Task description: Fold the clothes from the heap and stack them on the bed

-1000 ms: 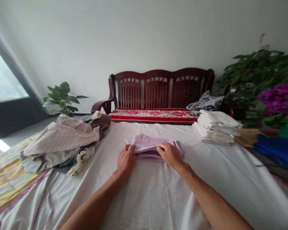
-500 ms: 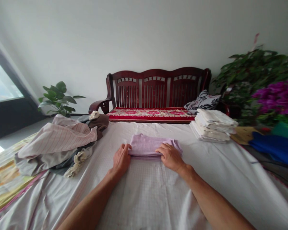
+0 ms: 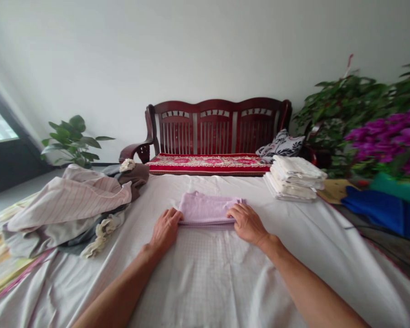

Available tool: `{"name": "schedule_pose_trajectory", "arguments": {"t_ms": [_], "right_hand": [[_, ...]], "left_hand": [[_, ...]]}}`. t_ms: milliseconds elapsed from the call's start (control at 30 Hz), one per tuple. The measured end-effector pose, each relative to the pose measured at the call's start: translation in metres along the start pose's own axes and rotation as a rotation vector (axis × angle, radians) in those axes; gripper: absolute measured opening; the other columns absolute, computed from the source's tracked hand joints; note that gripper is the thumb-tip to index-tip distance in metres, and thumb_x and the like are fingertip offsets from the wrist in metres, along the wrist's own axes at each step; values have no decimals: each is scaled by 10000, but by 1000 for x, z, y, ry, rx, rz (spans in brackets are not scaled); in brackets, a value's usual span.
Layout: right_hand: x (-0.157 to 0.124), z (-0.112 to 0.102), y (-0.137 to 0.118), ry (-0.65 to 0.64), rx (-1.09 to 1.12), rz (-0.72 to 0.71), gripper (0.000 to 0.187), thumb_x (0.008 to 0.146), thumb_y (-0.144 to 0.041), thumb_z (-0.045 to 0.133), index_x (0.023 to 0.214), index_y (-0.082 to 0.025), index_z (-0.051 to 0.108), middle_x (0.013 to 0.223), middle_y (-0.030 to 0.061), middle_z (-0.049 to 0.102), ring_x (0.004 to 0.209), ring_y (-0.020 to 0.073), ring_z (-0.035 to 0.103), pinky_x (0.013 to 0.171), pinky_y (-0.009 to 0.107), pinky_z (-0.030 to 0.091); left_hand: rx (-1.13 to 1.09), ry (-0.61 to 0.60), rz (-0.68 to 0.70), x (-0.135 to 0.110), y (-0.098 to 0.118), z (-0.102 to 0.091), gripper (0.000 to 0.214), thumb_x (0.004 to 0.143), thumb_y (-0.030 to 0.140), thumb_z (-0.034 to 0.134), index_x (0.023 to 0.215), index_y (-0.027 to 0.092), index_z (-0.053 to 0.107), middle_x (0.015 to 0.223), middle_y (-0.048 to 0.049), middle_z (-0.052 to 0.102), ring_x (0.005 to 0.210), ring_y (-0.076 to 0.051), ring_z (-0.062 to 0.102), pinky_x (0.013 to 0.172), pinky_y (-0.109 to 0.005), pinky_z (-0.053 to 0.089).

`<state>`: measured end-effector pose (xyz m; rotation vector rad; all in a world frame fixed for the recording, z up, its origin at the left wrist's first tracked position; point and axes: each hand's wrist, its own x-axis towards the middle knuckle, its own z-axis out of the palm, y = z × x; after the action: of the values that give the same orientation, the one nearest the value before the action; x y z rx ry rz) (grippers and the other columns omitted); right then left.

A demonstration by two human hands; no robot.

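A folded lilac checked cloth (image 3: 207,207) lies in the middle of the white sheet (image 3: 208,282) that covers the surface in front of me. My left hand (image 3: 164,229) rests at the cloth's near left corner, fingers curled against its edge. My right hand (image 3: 248,223) sits at the near right corner, fingers bent onto the fold. Both hands press the cloth rather than lift it.
A loose heap of striped and grey clothes (image 3: 68,207) lies at the left. A stack of folded white cloths (image 3: 294,177) stands at the back right. Behind are a dark wooden bench (image 3: 213,136), a patterned cushion (image 3: 280,145), potted plants (image 3: 372,123) and blue fabric (image 3: 379,209).
The lilac cloth's raised near edge has been laid flat and its right part tucked in, so the pile is narrower. Both hands slid to its near corners. My view drifted slightly right.
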<state>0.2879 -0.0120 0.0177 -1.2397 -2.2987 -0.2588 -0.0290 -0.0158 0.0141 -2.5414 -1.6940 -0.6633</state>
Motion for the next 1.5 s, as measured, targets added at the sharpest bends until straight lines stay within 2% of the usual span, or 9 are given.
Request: {"name": "schedule_pose_trajectory", "arguments": {"t_ms": [233,533,700,933,1067,1200,1267,1367,1500], "right_hand": [[-8,-4,7,41,-71,11,333,762,53,479,837,-222,651,880,32,647,898,208,525,798,328,357],[-12,-18,10,-16,-70,-58,329,797,23,501,872,-233,694,897,41,668,920,219,537,825,342,377],[-18,-13,11,-31,-79,-66,312,836,-1,512,888,-238,708,890,40,671,910,218,547,831,341,382],[-21,-10,16,55,-84,-21,242,924,-125,542,900,-259,742,904,37,692,913,212,557,842,345,378],[-24,-11,19,37,-60,-19,275,894,-95,541,918,-268,754,904,40,695,915,208,561,848,343,390],[-29,-13,22,14,19,-19,416,743,14,507,936,-257,757,911,34,698,925,207,573,866,339,419],[-31,-16,24,28,83,12,431,686,14,489,896,-247,759,903,29,709,920,210,593,879,345,440],[-29,-25,31,150,168,158,426,699,-15,441,866,-247,756,922,30,727,929,212,631,890,346,482],[-9,-36,30,233,204,280,457,793,-56,388,1020,-234,741,1055,46,734,1028,211,651,950,343,505]], "left_hand": [[-80,19,-3,1,-6,5,341,756,0,430,930,233,607,969,-38,633,959,-207,560,850,-310,452],[-119,-2,-39,2,-7,3,290,749,20,441,879,239,579,947,-35,624,960,-205,564,860,-319,460],[-108,-5,-30,2,-5,3,279,753,24,440,869,239,576,939,-37,622,947,-206,561,849,-315,461],[-82,-7,-11,0,-6,3,287,785,30,432,898,240,591,956,-38,628,955,-206,556,852,-305,452],[-50,-23,-9,-1,-4,3,313,795,26,429,932,245,605,978,-35,636,961,-206,560,857,-300,448],[5,-35,-4,-2,-1,0,340,774,20,442,947,246,627,986,-41,656,944,-217,578,849,-317,449],[36,-55,-7,-3,-1,-5,361,740,13,462,938,252,644,978,-40,673,944,-229,593,859,-339,447],[16,-46,-33,-2,-3,-18,476,652,-25,451,968,261,662,1038,-28,700,1025,-232,617,915,-357,442],[-151,71,-99,14,7,-32,482,688,-13,405,988,255,669,1164,0,701,1100,-195,640,972,-325,463]]}}
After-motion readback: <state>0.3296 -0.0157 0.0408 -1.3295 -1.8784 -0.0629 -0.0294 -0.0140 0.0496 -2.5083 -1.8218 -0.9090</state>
